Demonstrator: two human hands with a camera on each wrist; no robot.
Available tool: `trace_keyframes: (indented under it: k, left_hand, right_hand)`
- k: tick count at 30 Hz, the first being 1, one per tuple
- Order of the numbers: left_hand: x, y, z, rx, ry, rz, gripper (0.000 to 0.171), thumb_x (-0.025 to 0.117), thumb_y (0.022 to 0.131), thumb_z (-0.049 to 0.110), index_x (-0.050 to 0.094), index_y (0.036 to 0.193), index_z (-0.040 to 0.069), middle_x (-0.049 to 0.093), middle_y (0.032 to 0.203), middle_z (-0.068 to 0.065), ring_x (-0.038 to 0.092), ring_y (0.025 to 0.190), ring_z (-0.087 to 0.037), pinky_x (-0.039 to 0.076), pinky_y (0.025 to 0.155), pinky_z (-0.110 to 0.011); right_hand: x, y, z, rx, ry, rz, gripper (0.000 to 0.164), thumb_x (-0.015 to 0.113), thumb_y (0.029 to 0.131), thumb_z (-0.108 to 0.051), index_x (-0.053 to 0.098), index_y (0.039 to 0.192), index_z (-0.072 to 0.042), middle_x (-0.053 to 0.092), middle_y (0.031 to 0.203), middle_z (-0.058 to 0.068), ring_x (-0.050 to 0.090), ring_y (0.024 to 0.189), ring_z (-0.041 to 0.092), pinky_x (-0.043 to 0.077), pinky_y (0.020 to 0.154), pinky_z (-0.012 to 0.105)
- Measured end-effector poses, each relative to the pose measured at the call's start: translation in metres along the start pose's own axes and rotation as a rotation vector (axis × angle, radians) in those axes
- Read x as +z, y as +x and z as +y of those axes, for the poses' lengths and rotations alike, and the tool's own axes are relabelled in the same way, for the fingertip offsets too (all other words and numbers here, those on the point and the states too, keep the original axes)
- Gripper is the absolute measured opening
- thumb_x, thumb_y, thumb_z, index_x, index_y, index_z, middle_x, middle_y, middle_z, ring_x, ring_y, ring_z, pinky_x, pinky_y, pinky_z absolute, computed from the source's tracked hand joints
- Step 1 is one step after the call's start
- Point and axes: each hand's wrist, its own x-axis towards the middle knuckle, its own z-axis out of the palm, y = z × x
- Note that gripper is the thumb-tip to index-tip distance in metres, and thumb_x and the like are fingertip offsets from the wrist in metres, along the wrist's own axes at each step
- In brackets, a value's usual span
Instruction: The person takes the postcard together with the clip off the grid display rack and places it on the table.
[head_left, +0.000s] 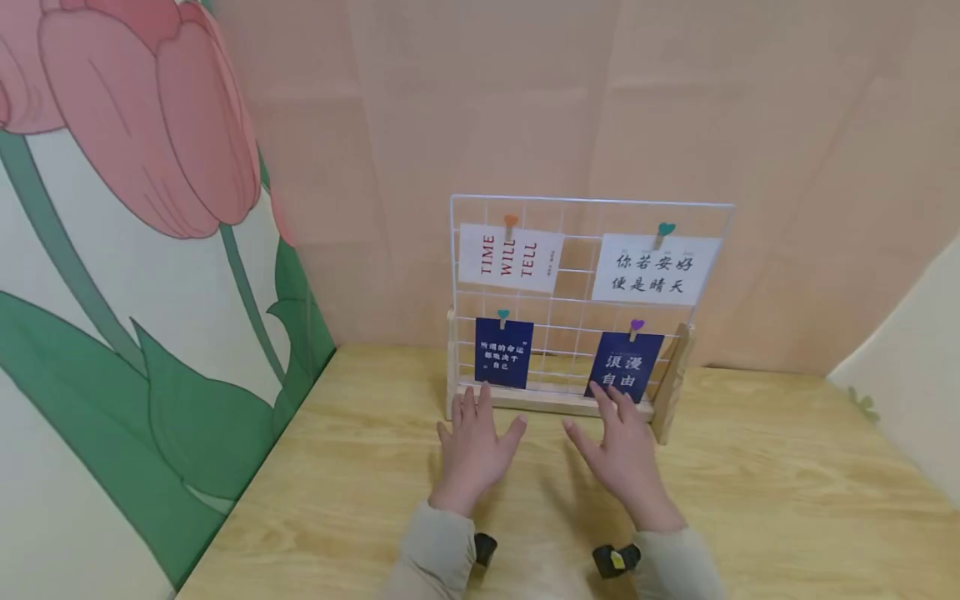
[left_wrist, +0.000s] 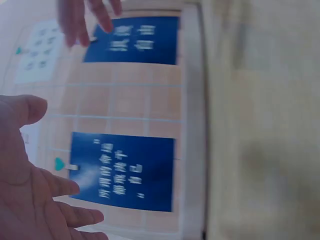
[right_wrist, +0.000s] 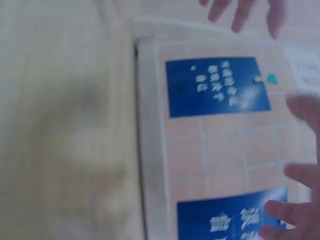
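Note:
A white wire grid rack [head_left: 576, 287] stands upright in a wooden base [head_left: 555, 402]. Four cards hang on it by small heart-topped clips: a white card with red letters [head_left: 511, 258], a white card with black characters [head_left: 654, 271], a left blue card [head_left: 504, 354] and a right blue card [head_left: 624, 367]. In front of the lower left stands my left hand [head_left: 474, 457], fingers spread, holding nothing. My right hand [head_left: 628, 462] is likewise spread before the right blue card, its fingertips overlapping the card's lower edge in the head view; contact cannot be told.
The rack stands on a light wooden table [head_left: 345, 500], near its back edge. Behind it hangs a pinkish-beige cloth [head_left: 480, 100]. A wall with a painted tulip [head_left: 135, 117] borders the left side, and a pale wall [head_left: 907, 350] the right.

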Motion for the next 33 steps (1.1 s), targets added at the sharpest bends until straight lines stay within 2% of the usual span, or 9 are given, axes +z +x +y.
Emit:
trace_keyframes:
  k: [3, 8, 12, 14, 17, 21, 25, 29, 33]
  left_hand:
    - [-0.011, 0.008, 0.009, 0.027, -0.063, -0.001, 0.085, 0.051, 0.102, 0.059, 0.027, 0.162, 0.005, 0.022, 0.166, -0.023, 0.016, 0.152, -0.047, 0.011, 0.113, -0.076]
    - [-0.024, 0.021, 0.021, 0.084, -0.118, 0.015, 0.084, 0.051, 0.103, 0.058, 0.024, 0.163, 0.005, 0.023, 0.166, -0.023, 0.021, 0.151, -0.046, 0.019, 0.115, -0.072]
    - [-0.036, 0.031, 0.030, 0.149, -0.272, 0.018, 0.081, 0.051, 0.105, 0.052, 0.024, 0.162, 0.003, 0.025, 0.165, -0.025, 0.027, 0.149, -0.046, 0.026, 0.115, -0.065]
    - [-0.045, 0.036, 0.034, 0.161, -0.363, 0.014, 0.079, 0.052, 0.105, 0.050, 0.023, 0.162, 0.003, 0.024, 0.165, -0.024, 0.028, 0.149, -0.046, 0.027, 0.115, -0.064]
    - [-0.057, 0.044, 0.038, 0.163, -0.446, 0.029, 0.078, 0.052, 0.105, 0.050, 0.025, 0.162, 0.005, 0.026, 0.165, -0.022, 0.029, 0.148, -0.045, 0.028, 0.115, -0.064]
    - [-0.070, 0.056, 0.041, 0.160, -0.484, 0.065, 0.080, 0.052, 0.104, 0.052, 0.025, 0.162, 0.004, 0.030, 0.165, -0.019, 0.034, 0.146, -0.044, 0.030, 0.115, -0.063]
    - [-0.081, 0.066, 0.042, 0.159, -0.494, 0.098, 0.078, 0.054, 0.104, 0.048, 0.027, 0.161, 0.003, 0.031, 0.164, -0.019, 0.030, 0.149, -0.041, 0.026, 0.118, -0.060]
    - [-0.088, 0.075, 0.041, 0.153, -0.486, 0.112, 0.077, 0.056, 0.105, 0.044, 0.026, 0.161, 0.002, 0.030, 0.164, -0.020, 0.029, 0.149, -0.040, 0.025, 0.119, -0.057]
    - [-0.090, 0.090, 0.040, 0.140, -0.484, 0.102, 0.076, 0.058, 0.105, 0.042, 0.025, 0.161, 0.002, 0.029, 0.164, -0.020, 0.029, 0.150, -0.040, 0.025, 0.119, -0.058]
  right_hand:
    - [-0.011, 0.012, -0.012, -0.023, 0.097, 0.085, 0.064, 0.066, 0.102, -0.030, 0.043, 0.150, 0.005, 0.039, 0.150, 0.036, 0.039, 0.136, 0.056, 0.034, 0.106, 0.072]
    - [-0.028, 0.033, -0.031, -0.055, 0.146, 0.121, 0.059, 0.063, 0.104, -0.028, 0.046, 0.148, 0.006, 0.044, 0.148, 0.032, 0.043, 0.135, 0.052, 0.036, 0.107, 0.069]
    - [-0.038, 0.051, -0.048, -0.093, 0.171, 0.130, 0.057, 0.063, 0.104, -0.028, 0.047, 0.147, 0.006, 0.049, 0.145, 0.030, 0.045, 0.134, 0.049, 0.036, 0.108, 0.067]
    - [-0.043, 0.061, -0.057, -0.107, 0.177, 0.125, 0.057, 0.062, 0.104, -0.029, 0.048, 0.148, 0.005, 0.051, 0.145, 0.029, 0.047, 0.133, 0.047, 0.037, 0.107, 0.066]
    - [-0.052, 0.075, -0.070, -0.126, 0.180, 0.098, 0.058, 0.061, 0.105, -0.032, 0.047, 0.149, 0.003, 0.051, 0.147, 0.028, 0.047, 0.134, 0.046, 0.038, 0.108, 0.064]
    - [-0.063, 0.092, -0.082, -0.169, 0.182, 0.080, 0.058, 0.060, 0.105, -0.033, 0.046, 0.149, 0.003, 0.050, 0.146, 0.028, 0.048, 0.133, 0.047, 0.040, 0.107, 0.064]
    - [-0.068, 0.106, -0.089, -0.231, 0.153, 0.074, 0.057, 0.061, 0.105, -0.031, 0.047, 0.149, 0.002, 0.051, 0.145, 0.027, 0.049, 0.132, 0.045, 0.043, 0.105, 0.063]
    - [-0.069, 0.115, -0.096, -0.269, 0.092, 0.048, 0.058, 0.061, 0.104, -0.031, 0.045, 0.151, 0.000, 0.048, 0.148, 0.028, 0.051, 0.129, 0.047, 0.042, 0.105, 0.064]
    - [-0.077, 0.129, -0.106, -0.272, 0.071, 0.024, 0.057, 0.061, 0.105, -0.030, 0.045, 0.151, -0.001, 0.049, 0.147, 0.027, 0.051, 0.129, 0.046, 0.041, 0.107, 0.062]
